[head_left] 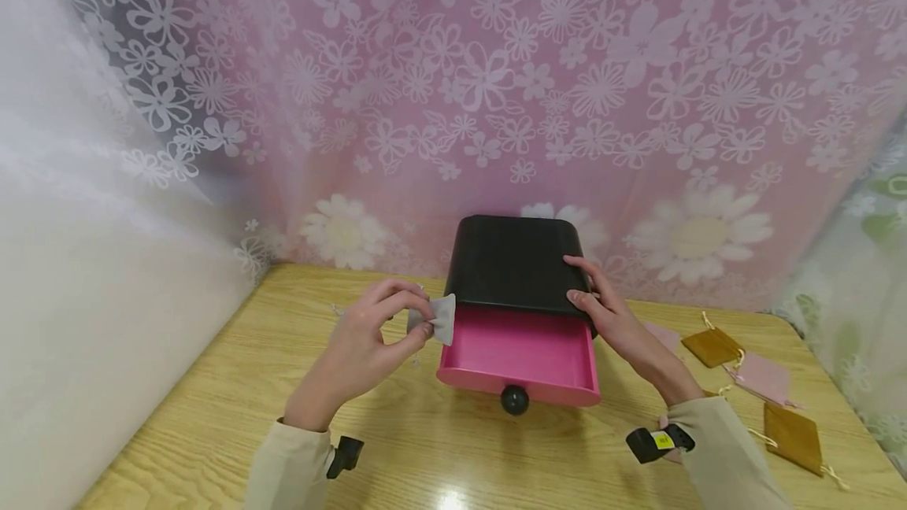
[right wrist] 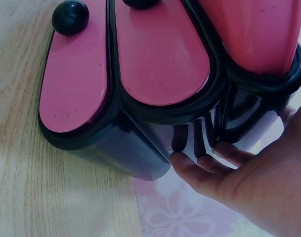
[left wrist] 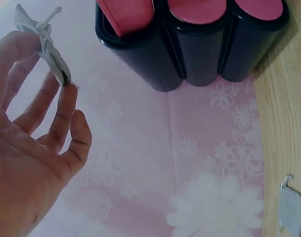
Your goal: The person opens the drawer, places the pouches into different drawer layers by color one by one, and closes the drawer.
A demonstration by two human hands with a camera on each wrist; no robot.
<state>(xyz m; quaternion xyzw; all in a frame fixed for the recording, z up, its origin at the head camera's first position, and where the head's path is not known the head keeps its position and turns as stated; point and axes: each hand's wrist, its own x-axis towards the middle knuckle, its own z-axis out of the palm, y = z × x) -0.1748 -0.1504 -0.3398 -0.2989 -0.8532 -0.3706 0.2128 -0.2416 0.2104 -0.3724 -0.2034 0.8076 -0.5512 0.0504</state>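
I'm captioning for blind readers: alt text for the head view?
A left hand pinches a gray drawstring pouch near an open pink drawer; the right hand rests on its black cabinet. Brown pouches and pink pouches lie at right.

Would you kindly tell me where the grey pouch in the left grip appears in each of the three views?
Head: just below centre, the grey pouch shows by the left edge of the open pink drawer.
Left wrist: the grey pouch is at top left.
Right wrist: not in it.
Shared landmark: the black cabinet, in all three views.
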